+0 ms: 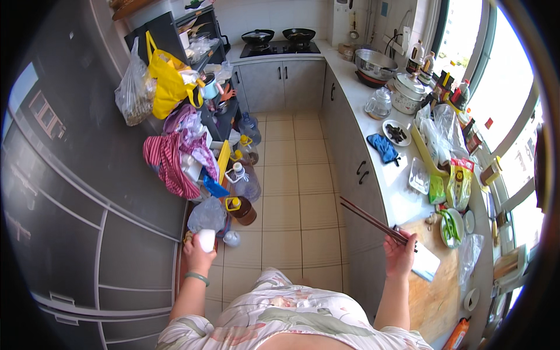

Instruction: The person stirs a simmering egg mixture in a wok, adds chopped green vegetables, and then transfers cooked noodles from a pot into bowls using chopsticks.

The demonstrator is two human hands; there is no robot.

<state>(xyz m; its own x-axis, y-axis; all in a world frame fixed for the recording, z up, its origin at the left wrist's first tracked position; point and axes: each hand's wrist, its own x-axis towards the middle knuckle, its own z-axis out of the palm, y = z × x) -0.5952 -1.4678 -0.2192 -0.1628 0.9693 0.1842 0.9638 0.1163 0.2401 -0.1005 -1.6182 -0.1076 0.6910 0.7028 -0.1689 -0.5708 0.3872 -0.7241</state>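
Observation:
A small white bowl or cup (208,240) is gripped in my left hand (197,256), out over the floor at the left; its inside is hidden from me. My right hand (399,258) holds a pair of dark wooden chopsticks (369,219), their tips pointing forward and left over the counter's edge. Below that hand, a cleaver (426,265) lies flat on the wooden cutting board (431,310). Green peppers (449,225) rest in a white bowl at the board's far right, with pieces of ginger (433,218) beside it.
On the counter are a blue cloth (383,148), a plate of dark pieces (397,133), a clear plastic tray (419,175) and a white pot (407,94). Bottles and jugs (244,181) stand on the floor along a cluttered shelf. The grey refrigerator (131,192) borders the left. Two pans (299,35) sit on the stove.

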